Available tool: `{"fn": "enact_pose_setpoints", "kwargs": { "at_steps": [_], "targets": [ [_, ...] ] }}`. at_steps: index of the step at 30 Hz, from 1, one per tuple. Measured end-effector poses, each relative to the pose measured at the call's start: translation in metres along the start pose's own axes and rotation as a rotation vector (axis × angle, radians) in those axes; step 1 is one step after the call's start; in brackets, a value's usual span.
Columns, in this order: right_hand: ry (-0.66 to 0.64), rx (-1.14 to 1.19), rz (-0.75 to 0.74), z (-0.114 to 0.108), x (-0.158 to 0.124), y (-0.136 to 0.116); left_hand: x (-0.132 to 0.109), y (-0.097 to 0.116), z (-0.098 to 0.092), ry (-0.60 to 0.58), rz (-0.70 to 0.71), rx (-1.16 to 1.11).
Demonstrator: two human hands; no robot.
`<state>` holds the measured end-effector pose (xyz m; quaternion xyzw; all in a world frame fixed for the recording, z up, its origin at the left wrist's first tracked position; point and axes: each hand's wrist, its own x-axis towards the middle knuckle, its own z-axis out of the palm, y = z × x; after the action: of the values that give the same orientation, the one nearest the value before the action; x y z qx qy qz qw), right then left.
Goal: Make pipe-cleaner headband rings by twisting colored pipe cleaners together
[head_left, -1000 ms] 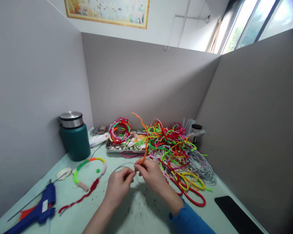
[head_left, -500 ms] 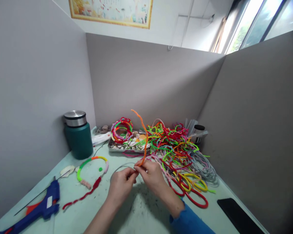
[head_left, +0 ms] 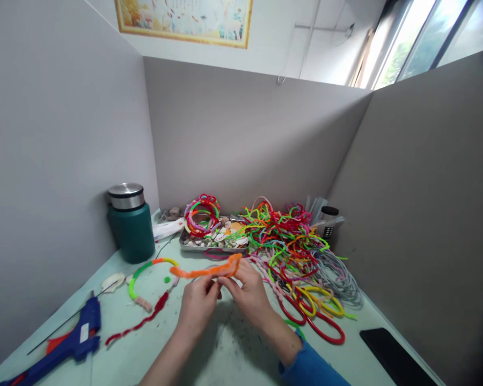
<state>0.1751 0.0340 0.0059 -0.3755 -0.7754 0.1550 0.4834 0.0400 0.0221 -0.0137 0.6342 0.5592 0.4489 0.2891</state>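
Note:
My left hand (head_left: 197, 304) and my right hand (head_left: 247, 292) meet over the pale green desk, both pinched on an orange pipe cleaner (head_left: 204, 271). The fuzzy stem now lies nearly level, stretching left from my fingertips. A thin grey wire hoop showed between my hands earlier; it is hidden by my fingers now. Just left of my hands lies a half hoop wrapped in green, orange, yellow and pink (head_left: 151, 266), with a red pipe cleaner (head_left: 139, 323) beside it.
A big tangle of coloured pipe cleaners (head_left: 285, 236) and grey hoops (head_left: 340, 276) fills the right. A metal tray (head_left: 211, 247) with shells and wrapped hoops stands behind. A teal flask (head_left: 131, 225), a blue glue gun (head_left: 70, 335) and a black phone (head_left: 394, 356) lie around.
The orange pipe cleaner, which stood up and arched overhead, has swung down to lie level and point left. My hands stay pinched together at the same spot.

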Motion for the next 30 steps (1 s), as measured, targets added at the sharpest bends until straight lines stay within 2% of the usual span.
{"fn": "enact_pose_setpoints", "kwargs": {
  "at_steps": [3, 6, 11, 18, 23, 28, 30],
  "targets": [
    [0.001, 0.006, -0.060, 0.0015, -0.0006, 0.0016, 0.0006, -0.0049, 0.0012, -0.008, 0.002, -0.039],
    [0.001, -0.002, -0.054, 0.0018, -0.0003, 0.0032, 0.0004, -0.0068, 0.0019, 0.001, -0.002, -0.033],
    [-0.040, -0.021, -0.060, 0.0009, 0.0000, 0.0033, -0.0004, -0.0006, -0.0013, -0.007, -0.020, -0.019],
    [-0.040, 0.000, -0.064, -0.0006, 0.0000, 0.0016, -0.0016, 0.0010, -0.0011, 0.037, -0.015, 0.104],
    [-0.032, 0.009, -0.049, 0.0016, -0.0022, 0.0045, -0.0027, -0.0036, 0.0012, 0.048, 0.044, 0.219],
    [-0.054, 0.034, -0.080, 0.0027, -0.0024, 0.0052, -0.0013, -0.0040, -0.0004, 0.080, 0.023, 0.219],
    [-0.040, 0.067, -0.056, 0.0015, -0.0015, 0.0045, -0.0009, -0.0027, -0.0013, 0.042, 0.020, 0.184]
  ]
}}
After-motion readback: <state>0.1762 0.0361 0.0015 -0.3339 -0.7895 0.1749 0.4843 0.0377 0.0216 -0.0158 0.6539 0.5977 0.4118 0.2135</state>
